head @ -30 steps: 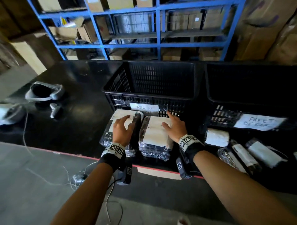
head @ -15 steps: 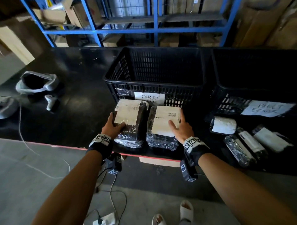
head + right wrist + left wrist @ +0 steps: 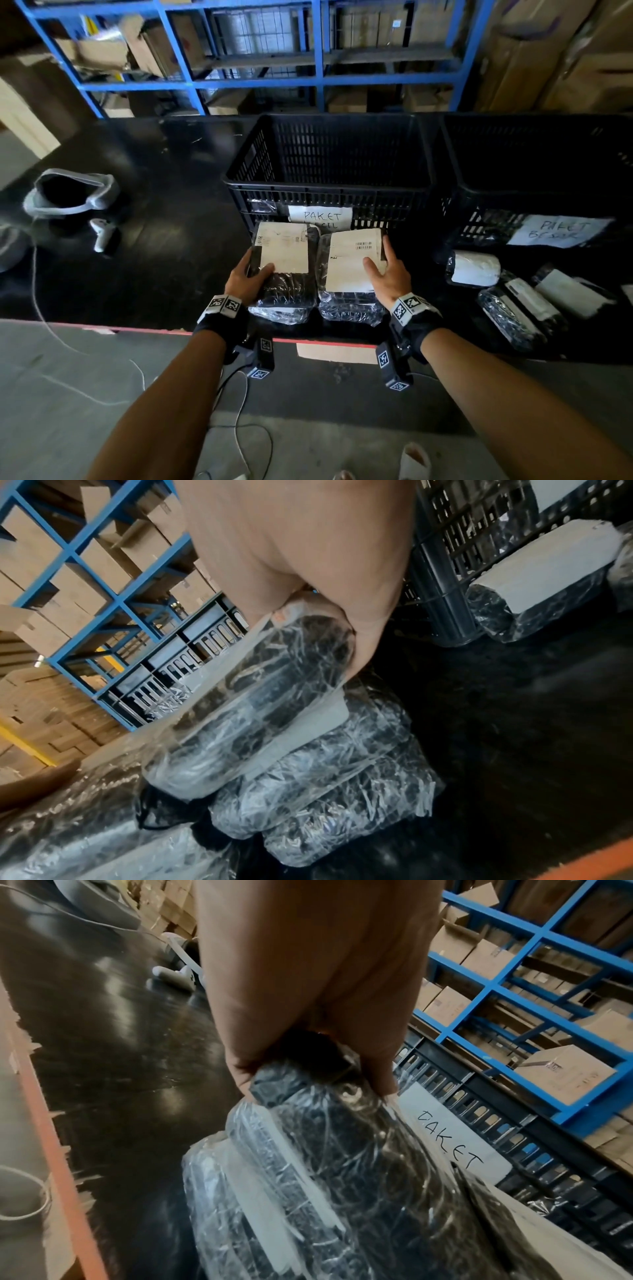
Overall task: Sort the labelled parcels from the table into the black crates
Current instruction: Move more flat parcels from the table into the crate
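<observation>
Two wrapped parcels lie side by side on the black surface [image 3: 144, 274], just before the "PAKET" crate [image 3: 329, 192]. The left hand [image 3: 245, 282] grips the left parcel [image 3: 282, 270] at its outer near edge; the right hand [image 3: 390, 277] clasps the right parcel [image 3: 352, 263] likewise. Both long axes point toward the crate.

Two black crates are counted on the table: one [image 3: 329, 164] at 12 o'clock and one [image 3: 541, 161] at 2 o'clock, each bearing one handwritten paper sign. Two stacks of wrapped parcels are counted at centre, one [image 3: 284, 270] at the left and one [image 3: 349, 274] at the right. Four further wrapped parcels, possibly more, are counted at 3 o'clock. Two hands are counted.
</observation>
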